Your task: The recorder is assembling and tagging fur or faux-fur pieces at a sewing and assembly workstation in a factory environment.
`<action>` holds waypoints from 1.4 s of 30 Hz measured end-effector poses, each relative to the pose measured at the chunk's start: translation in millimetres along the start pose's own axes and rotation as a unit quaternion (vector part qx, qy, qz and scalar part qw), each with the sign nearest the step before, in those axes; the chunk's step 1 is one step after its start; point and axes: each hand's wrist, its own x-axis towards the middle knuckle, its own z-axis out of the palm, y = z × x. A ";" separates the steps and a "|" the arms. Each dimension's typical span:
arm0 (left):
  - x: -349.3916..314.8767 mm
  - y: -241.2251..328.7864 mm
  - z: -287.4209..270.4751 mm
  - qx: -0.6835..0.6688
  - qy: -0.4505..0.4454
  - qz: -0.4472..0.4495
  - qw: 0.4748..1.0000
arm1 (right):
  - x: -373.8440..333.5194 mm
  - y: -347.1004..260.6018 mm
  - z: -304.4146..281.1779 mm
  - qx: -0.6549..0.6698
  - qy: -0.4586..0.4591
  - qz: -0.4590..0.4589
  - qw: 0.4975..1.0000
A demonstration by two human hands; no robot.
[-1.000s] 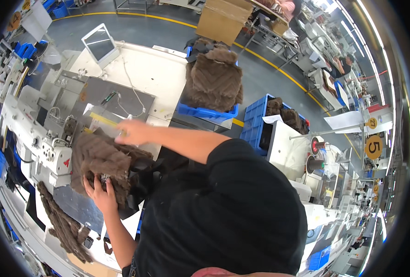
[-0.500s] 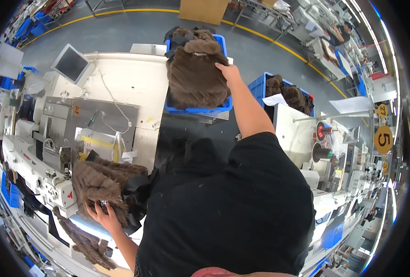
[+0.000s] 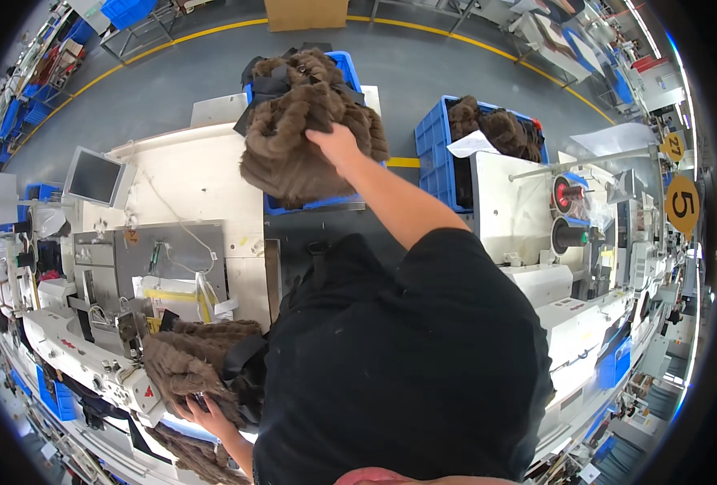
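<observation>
My right hand (image 3: 338, 147) is closed on a brown fur piece (image 3: 294, 166) that lies on top of a blue crate (image 3: 344, 65); the thumb shows while most fingers are hidden in a fold. Black straps (image 3: 273, 84) hang among the fur there. At the lower left, my left hand (image 3: 209, 420) rests with fingers spread against a second brown fur piece (image 3: 185, 356), which has black fabric (image 3: 249, 360) along its right side. Something small and shiny shows by those fingertips, too small to name. This piece lies beside the head of a white sewing machine (image 3: 92, 356).
Another blue crate (image 3: 433, 153) of fur pieces stands to the right, next to a white worktable (image 3: 500, 202) with thread spools (image 3: 568, 234). A screen (image 3: 96, 178) and a loose cable lie on the left table (image 3: 189, 153). More fur (image 3: 197, 457) lies below my left hand.
My right hand has moved from the right edge of the crate's top fur piece toward its middle, and the fur is now lifted and folded. My left hand stays on its piece. The view has turned.
</observation>
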 end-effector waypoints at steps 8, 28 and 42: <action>0.2 8.8 -2.4 0.005 -0.005 -0.015 1.000 | 70.8 -49.4 8.1 -0.284 -0.034 -0.179 0.941; -4.0 25.6 -9.4 0.012 -0.010 -0.030 0.999 | 192.9 26.9 -44.5 -0.069 -0.090 0.184 0.976; -1.2 23.1 -7.4 0.007 -0.004 -0.035 0.999 | 48.6 -105.8 19.4 -0.337 0.011 -0.311 0.888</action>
